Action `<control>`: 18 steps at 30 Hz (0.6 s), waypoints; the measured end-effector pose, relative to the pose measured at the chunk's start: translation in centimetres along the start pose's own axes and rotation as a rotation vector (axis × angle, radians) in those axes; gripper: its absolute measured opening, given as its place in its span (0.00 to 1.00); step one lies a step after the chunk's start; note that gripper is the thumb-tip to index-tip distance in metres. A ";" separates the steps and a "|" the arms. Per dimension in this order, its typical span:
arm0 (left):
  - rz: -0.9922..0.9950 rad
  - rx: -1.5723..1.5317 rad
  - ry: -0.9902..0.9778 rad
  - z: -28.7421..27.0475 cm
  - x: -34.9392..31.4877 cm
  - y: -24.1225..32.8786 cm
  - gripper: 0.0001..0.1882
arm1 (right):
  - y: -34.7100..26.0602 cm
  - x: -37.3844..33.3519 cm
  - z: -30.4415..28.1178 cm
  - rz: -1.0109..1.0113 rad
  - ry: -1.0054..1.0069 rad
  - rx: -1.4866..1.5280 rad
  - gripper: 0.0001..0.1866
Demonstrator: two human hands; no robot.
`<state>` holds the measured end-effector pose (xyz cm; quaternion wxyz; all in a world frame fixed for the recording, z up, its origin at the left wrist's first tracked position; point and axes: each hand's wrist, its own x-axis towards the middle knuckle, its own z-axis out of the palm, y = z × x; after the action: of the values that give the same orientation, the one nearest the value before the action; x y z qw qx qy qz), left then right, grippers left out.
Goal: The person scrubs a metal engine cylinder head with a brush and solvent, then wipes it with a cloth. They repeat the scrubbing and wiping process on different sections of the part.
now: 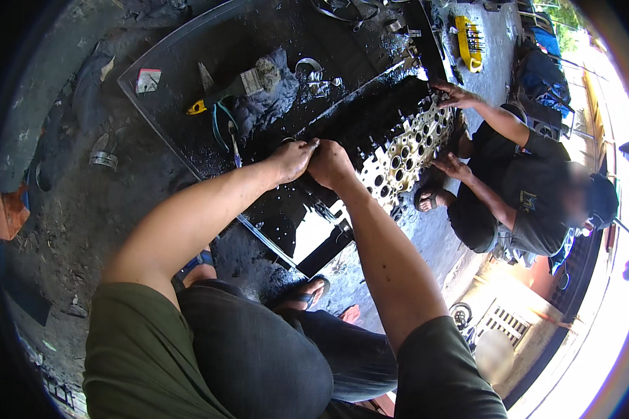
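My left hand [293,160] and my right hand [330,166] are closed and pressed close together over the dark, oily tray [129,77]. Whatever their fingers grip is hidden from view. Just right of my right hand stands an engine cylinder head [402,157], with a pale metal face full of round holes and a dark side lined with small upright parts. At its far end a co-worker's hand [456,94] touches the edge. That person's other hand [454,167] is held open beside the pale face.
A grey rag [269,94], teal-handled pliers [220,126] and a small red-and-white packet [148,80] lie in the tray. A yellow tool holder [470,45] lies on the floor beyond. The co-worker [531,188] crouches at the right. Metal rings [103,159] lie on the left floor.
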<state>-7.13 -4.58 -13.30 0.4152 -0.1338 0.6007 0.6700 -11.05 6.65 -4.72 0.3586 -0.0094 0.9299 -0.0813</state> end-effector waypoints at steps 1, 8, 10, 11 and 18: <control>0.040 -0.004 -0.018 -0.1 -0.4 -0.1 0.41 | 0.0 -0.2 -0.1 0.026 0.009 0.057 0.17; -0.034 -0.219 -0.107 0.1 -1.2 0.6 0.61 | 0.2 -1.7 -1.8 0.019 0.121 0.172 0.17; -0.127 -0.296 -0.036 0.9 -1.5 1.1 0.62 | 0.3 -2.5 -2.6 0.037 0.120 0.154 0.17; -0.202 -0.315 -0.019 1.2 -1.8 1.4 0.62 | 0.3 -3.2 -3.0 0.023 0.133 0.171 0.17; 0.019 -0.094 -0.112 1.7 -5.4 5.7 0.52 | 0.1 -9.1 -6.8 0.082 0.269 0.400 0.20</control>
<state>-7.37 -4.81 -5.27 0.4351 -0.1099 0.5456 0.7077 -8.81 8.40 6.29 0.2294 0.1105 0.9342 -0.2497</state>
